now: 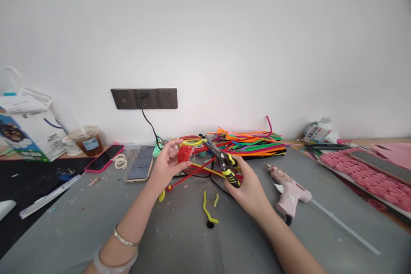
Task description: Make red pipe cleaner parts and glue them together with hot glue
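Observation:
My left hand is closed on a red fuzzy pipe-cleaner piece with a yellow loop sticking out to the right. Wrapped in my right hand are yellow-and-black pliers, their jaws pointing up and left. The tip of the jaws is at the right end of the yellow loop; whether they grip it I cannot tell. Below, on the grey mat, lie a bent yellow pipe cleaner, a short pale yellow piece and a black pompom.
Behind my hands a pile of coloured pipe cleaners lies against the wall. At right are a pink glue gun with a long glue stick and pink fuzzy material. Two phones, a drink cup and a carton stand left.

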The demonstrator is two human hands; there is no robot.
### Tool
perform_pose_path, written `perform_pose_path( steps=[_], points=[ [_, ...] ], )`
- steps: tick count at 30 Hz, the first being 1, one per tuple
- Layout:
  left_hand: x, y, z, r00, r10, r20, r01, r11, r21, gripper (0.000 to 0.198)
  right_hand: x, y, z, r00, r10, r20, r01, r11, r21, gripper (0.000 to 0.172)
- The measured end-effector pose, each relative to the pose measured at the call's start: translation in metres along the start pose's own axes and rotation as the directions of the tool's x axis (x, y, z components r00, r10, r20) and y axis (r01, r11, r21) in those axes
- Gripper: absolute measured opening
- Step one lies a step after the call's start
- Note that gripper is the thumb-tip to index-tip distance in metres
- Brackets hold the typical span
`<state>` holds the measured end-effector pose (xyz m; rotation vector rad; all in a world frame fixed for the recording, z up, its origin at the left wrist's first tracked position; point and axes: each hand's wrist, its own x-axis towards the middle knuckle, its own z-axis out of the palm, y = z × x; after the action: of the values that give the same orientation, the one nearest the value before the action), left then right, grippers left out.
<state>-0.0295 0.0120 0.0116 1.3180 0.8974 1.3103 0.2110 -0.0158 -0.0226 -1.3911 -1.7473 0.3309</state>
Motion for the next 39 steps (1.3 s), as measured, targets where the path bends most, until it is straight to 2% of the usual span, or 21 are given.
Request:
perform_pose_path(
  steps=[7,11,13,16,19,23,26,30,33,35,37,39],
  points=[
    [-0.001,0.003,0.004,1.000,0.010,0.013,-0.009,1.000,-0.024,0.039,-0.002,0.004,0.003,0.999,-0.046,-0.005,0.046,0.997,-0.065,0.051],
    [0.000,-0.001,0.003,0.999,0.016,0.036,-0.011,0.990,-0.137,0.035,-0.003,0.006,0.003,0.998,-0.060,-0.006,0.060,0.996,-0.062,0.052],
    [0.000,-0.002,0.001,0.995,0.024,0.101,0.002,0.967,-0.254,0.040,-0.003,0.006,0.003,0.996,-0.093,-0.004,0.092,0.994,-0.062,0.053],
    [-0.003,-0.001,-0.003,0.972,0.005,0.237,0.093,0.911,-0.403,0.045,-0.004,0.003,0.001,0.986,-0.166,0.017,0.167,0.983,-0.074,0.052],
    [-0.007,0.003,-0.006,0.946,-0.054,0.321,0.196,0.881,-0.430,0.046,-0.004,-0.001,0.000,0.976,-0.216,0.037,0.218,0.971,-0.096,0.051],
    [-0.008,0.005,-0.008,0.950,-0.116,0.291,0.222,0.905,-0.363,0.049,-0.003,-0.003,-0.001,0.974,-0.220,0.048,0.224,0.967,-0.121,0.052],
    [-0.006,0.004,-0.008,0.964,-0.112,0.243,0.196,0.914,-0.355,0.051,-0.002,-0.001,-0.001,0.976,-0.212,0.041,0.216,0.967,-0.135,0.053],
    [-0.004,0.002,-0.007,0.965,-0.105,0.242,0.196,0.899,-0.391,0.048,-0.001,0.001,-0.001,0.976,-0.215,0.039,0.219,0.965,-0.145,0.053],
    [-0.004,0.003,-0.007,0.967,-0.093,0.237,0.188,0.890,-0.416,0.044,-0.001,0.001,0.000,0.982,-0.189,0.022,0.190,0.972,-0.140,0.054],
    [-0.004,0.005,-0.008,0.967,-0.089,0.238,0.185,0.890,-0.417,0.045,0.000,0.001,0.001,0.991,-0.130,-0.022,0.127,0.986,-0.110,0.052],
    [-0.005,0.007,-0.008,0.964,-0.088,0.250,0.184,0.902,-0.391,0.046,0.002,0.002,0.002,0.997,-0.028,-0.076,0.028,1.000,0.001,0.050],
    [-0.006,0.009,-0.007,0.954,-0.103,0.280,0.192,0.931,-0.311,0.044,0.005,0.004,0.001,0.989,0.092,-0.114,-0.070,0.981,0.184,0.045]
  ],
)
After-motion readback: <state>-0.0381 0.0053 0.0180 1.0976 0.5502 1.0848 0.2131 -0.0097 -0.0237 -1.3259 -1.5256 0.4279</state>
